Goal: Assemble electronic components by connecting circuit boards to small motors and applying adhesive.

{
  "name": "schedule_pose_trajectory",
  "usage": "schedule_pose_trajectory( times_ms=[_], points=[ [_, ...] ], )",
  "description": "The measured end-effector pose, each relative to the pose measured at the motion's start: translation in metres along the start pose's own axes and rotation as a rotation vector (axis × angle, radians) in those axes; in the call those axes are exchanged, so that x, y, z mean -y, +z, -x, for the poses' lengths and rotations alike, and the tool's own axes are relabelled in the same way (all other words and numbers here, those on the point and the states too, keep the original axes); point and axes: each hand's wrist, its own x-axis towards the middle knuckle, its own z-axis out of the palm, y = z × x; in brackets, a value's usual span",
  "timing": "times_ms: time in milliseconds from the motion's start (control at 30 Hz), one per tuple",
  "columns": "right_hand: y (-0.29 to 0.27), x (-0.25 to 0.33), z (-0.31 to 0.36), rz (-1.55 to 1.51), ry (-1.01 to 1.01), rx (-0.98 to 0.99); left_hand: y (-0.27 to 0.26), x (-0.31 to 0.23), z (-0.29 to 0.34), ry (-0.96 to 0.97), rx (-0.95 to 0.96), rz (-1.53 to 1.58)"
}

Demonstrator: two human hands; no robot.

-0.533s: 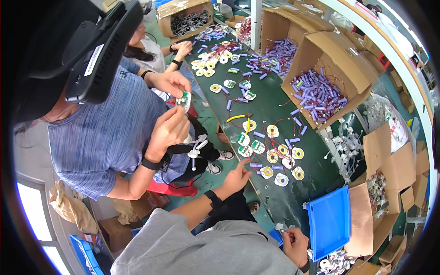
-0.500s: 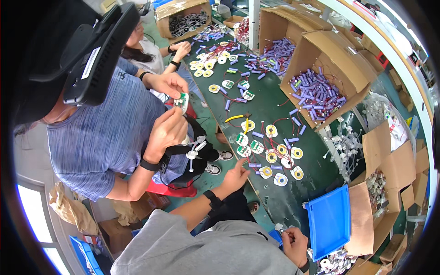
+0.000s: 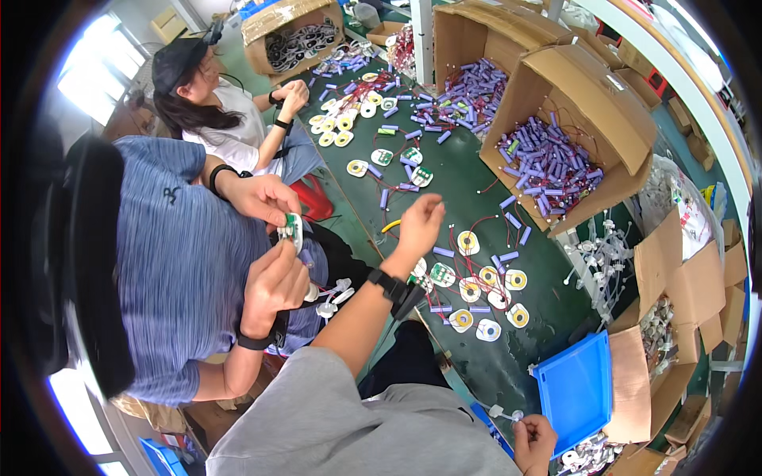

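Note:
My left hand point(image 3: 421, 226) reaches over the green table, fingers loosely bent and apart, with nothing visible in them. Under and beside it is a pair of yellow-handled pliers point(image 3: 391, 226), mostly hidden by the hand. By my wrist lie green circuit boards on white pads point(image 3: 442, 274). To their right are white discs with yellow rings point(image 3: 468, 243) and red wires. Low at the right, my right hand point(image 3: 533, 441) pinches a small clear-white plastic piece point(image 3: 517, 416), beside a blue tray point(image 3: 573, 389).
Cardboard boxes point(image 3: 627, 119) of purple wired cylinders point(image 3: 548, 170) stand along the far right. A co-worker in blue point(image 3: 182, 270) at left holds a circuit board point(image 3: 292, 230); another person point(image 3: 230, 131) sits beyond. White plastic parts point(image 3: 607, 258) hang at the table's right edge.
My left hand has moved forward from the table's near edge to above the pliers. My right hand has shifted slightly right, still pinching the plastic piece. The view has turned a little.

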Motion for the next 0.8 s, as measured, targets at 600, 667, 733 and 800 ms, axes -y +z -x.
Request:
schedule_pose_trajectory(
  times_ms=[600,667,733,800],
  points=[
    [0.028,0.047,-0.06,0.064,0.179,-0.079,-0.029,0.091,-0.168,-0.127,-0.041,-0.619],
    [0.03,0.051,-0.062,0.089,0.172,-0.088,-0.023,0.091,-0.184,-0.074,0.038,-0.708],
    [0.032,0.053,-0.065,0.109,0.166,-0.102,-0.025,0.093,-0.201,0.025,0.157,-0.814],
    [0.035,0.054,-0.068,0.111,0.197,-0.13,-0.03,0.103,-0.217,0.075,0.289,-0.881]
  ],
)
